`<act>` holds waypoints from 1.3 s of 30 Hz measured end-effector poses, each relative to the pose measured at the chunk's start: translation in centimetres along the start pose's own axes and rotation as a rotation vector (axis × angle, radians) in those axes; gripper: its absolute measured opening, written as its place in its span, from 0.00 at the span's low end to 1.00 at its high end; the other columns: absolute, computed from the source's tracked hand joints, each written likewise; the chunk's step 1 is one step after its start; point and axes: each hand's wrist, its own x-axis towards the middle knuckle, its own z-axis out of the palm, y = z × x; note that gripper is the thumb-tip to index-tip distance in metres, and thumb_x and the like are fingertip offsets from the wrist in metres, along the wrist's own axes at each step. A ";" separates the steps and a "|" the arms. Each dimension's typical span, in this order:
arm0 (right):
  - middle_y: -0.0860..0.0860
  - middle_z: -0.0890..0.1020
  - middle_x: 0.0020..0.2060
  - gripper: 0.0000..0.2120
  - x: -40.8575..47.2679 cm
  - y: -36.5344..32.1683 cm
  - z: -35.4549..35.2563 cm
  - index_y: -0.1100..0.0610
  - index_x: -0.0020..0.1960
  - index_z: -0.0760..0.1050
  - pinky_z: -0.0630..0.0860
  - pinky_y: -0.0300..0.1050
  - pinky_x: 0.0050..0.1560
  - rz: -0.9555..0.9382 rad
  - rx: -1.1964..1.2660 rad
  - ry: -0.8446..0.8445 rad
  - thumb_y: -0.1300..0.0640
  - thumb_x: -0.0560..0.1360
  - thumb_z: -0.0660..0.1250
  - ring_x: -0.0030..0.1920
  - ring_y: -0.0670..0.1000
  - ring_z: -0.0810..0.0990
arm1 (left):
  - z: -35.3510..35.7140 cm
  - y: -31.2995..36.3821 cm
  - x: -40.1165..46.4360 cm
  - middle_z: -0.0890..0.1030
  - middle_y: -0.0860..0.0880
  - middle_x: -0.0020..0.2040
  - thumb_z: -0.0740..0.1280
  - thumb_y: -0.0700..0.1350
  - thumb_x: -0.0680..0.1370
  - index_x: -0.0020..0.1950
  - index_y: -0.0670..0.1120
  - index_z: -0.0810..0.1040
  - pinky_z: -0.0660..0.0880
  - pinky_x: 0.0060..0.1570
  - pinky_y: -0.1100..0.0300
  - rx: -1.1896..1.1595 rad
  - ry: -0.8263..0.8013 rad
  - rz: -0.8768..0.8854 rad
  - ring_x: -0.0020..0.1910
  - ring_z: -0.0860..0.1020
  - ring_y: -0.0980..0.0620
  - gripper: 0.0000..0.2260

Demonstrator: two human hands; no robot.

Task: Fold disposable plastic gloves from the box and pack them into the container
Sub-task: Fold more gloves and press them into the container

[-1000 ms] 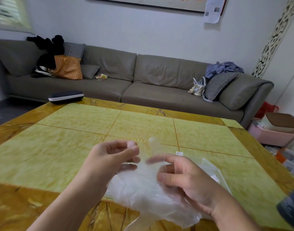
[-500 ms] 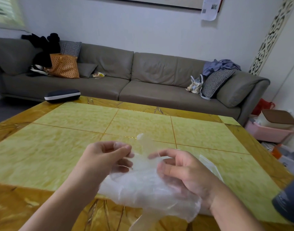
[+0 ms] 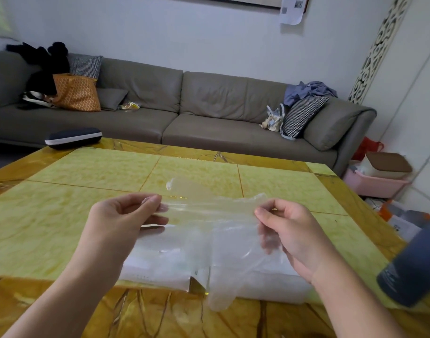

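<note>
A living room: a long grey sofa (image 3: 209, 113) runs along the white wall, strewn with an orange bag (image 3: 76, 93), checked cushions and a small pale handbag (image 3: 274, 119). In front of it stands a yellow-green marbled table (image 3: 87, 181) with amber borders, a dark case (image 3: 73, 138) lying at its far left corner.

Above the near part of the table, a clear plastic glove (image 3: 209, 215) is stretched out flat between two hands. The left hand (image 3: 122, 222) pinches one edge of it between thumb and curled fingers; the right hand (image 3: 290, 230) pinches the opposite edge the same way — part of the film drapes over its fingers. One glove finger sticks up toward the sofa, another hangs down past the table's near border.

Under the glove, on the table, lies a white box (image 3: 160, 267), with a clear bag-like thing just beside it on the right — I cannot tell what it is. A dark cylinder (image 3: 414, 264) juts in at the right edge, blurred. A pink bin (image 3: 372, 184) sits on the floor beyond the table.
</note>
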 end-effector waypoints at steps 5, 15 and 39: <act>0.53 0.79 0.29 0.05 0.5 0.7 -2.0 0.61 0.46 0.80 0.63 0.39 0.23 -0.024 -0.132 0.164 0.63 0.82 0.69 0.25 0.49 0.70 | 0.6 -0.1 -0.2 0.88 0.43 0.43 0.72 0.40 0.79 0.52 0.41 0.85 0.83 0.49 0.49 0.071 0.015 0.049 0.42 0.87 0.44 0.05; 0.54 0.74 0.23 0.12 0.7 2.4 -4.8 0.68 0.40 0.73 0.67 0.42 0.25 0.007 -0.486 0.303 0.61 0.79 0.64 0.18 0.49 0.72 | 8.3 1.6 -5.6 0.80 0.63 0.45 0.69 0.48 0.79 0.55 0.58 0.80 0.75 0.44 0.70 0.794 -0.295 0.713 0.47 0.79 0.62 0.07; 0.50 0.78 0.39 0.11 1.4 2.7 -6.2 0.54 0.41 0.69 0.66 0.43 0.29 0.075 -1.159 0.419 0.58 0.79 0.68 0.33 0.54 0.76 | 15.6 -2.8 -2.1 0.77 0.53 0.59 0.70 0.60 0.76 0.67 0.54 0.72 0.77 0.52 0.56 1.601 -0.721 0.122 0.52 0.80 0.50 0.23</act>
